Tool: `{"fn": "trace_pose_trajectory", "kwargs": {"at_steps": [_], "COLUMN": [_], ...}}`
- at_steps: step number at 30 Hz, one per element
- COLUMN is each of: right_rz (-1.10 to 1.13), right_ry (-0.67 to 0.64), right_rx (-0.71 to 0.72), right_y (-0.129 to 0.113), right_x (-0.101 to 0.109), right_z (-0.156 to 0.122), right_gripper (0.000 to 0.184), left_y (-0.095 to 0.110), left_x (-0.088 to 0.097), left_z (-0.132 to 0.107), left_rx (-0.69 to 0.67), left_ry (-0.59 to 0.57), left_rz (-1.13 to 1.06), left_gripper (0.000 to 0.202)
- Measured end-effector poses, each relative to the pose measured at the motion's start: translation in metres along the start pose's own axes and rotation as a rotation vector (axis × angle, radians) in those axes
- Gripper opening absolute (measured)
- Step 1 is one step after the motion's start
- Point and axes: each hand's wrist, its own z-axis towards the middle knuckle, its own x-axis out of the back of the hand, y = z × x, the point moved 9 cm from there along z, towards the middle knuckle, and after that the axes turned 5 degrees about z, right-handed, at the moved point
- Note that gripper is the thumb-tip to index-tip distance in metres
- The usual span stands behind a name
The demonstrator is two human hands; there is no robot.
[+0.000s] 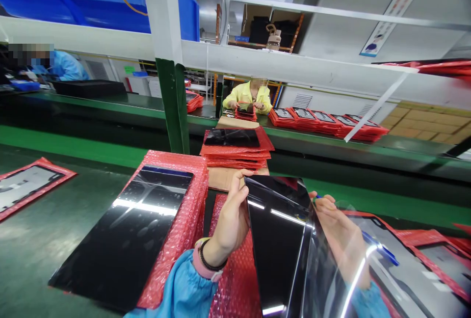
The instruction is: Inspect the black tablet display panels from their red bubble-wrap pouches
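My left hand, in a blue sleeve with bands at the wrist, grips the left edge of a glossy black screen panel, which stands tilted up before me. My right hand is at the panel's upper right edge, seen through a clear film that hangs loose from the panel's right side. Its fingers are closed on the film, and a blue pen sticks out behind the hand. Beside my left arm, another black screen panel lies on a stack of red bubble-wrap sleeves.
More red sleeves with a dark panel are stacked ahead. Grey-backed panels lie at right, another at left on the green bench. A post rises ahead. A co-worker in yellow handles a panel beyond.
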Motion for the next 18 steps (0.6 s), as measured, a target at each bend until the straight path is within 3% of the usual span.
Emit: {"fn": "trace_pose_trajectory", "kwargs": {"at_steps": [7, 13, 18], "right_rz": [-0.018, -0.134, -0.234], "right_ry": [0.027, 0.034, -0.084], "right_rx": [0.012, 0.082, 0.14], "right_y": [0.001, 0.0, 0.005], "right_x": [-0.003, -0.005, -0.013], "right_z": [-0.001, -0.01, -0.018], "right_gripper": [0.038, 0.046, 0.058], "left_y": [-0.007, -0.001, -0.006], "left_x": [0.022, 0.018, 0.019], "left_z": [0.005, 0.006, 0.002], "left_rx": [0.0, -0.053, 0.014], "left_ry": [0.173, 0.125, 0.128], "left_rz": [0.065, 0.074, 0.059], "left_gripper": [0.017, 0.018, 0.021]}}
